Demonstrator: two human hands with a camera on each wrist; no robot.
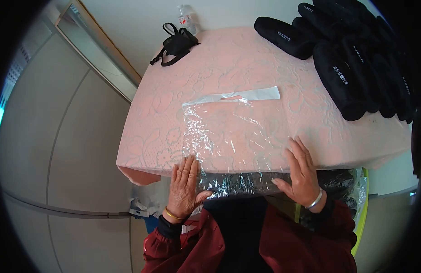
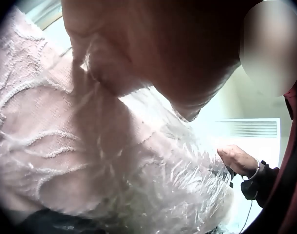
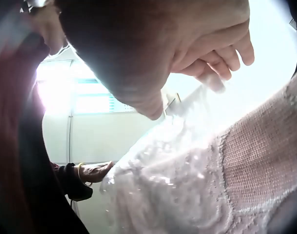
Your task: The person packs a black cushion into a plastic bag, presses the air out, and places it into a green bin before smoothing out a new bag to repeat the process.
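Note:
A clear plastic bag (image 1: 233, 132) lies flat on the table, its white top strip (image 1: 260, 94) with a slot at the far end. The near end of the bag hangs over the table's front edge. My left hand (image 1: 184, 186) rests at the bag's lower left edge, fingers straight and together, thumb pointing inward. On the bag's right side is my right hand (image 1: 302, 175), fingers extended and slightly spread. In the right wrist view its fingers (image 3: 216, 61) extend over the shiny film with nothing between them.
The table wears a pink patterned cloth (image 1: 151, 123). Several black cylindrical pillows with white lettering (image 1: 340, 82) are piled at the back right. A small black bag (image 1: 178, 44) and a plastic bottle (image 1: 186, 20) stand at the back left. Plastic-wrapped dark things (image 1: 337, 182) sit below the front edge.

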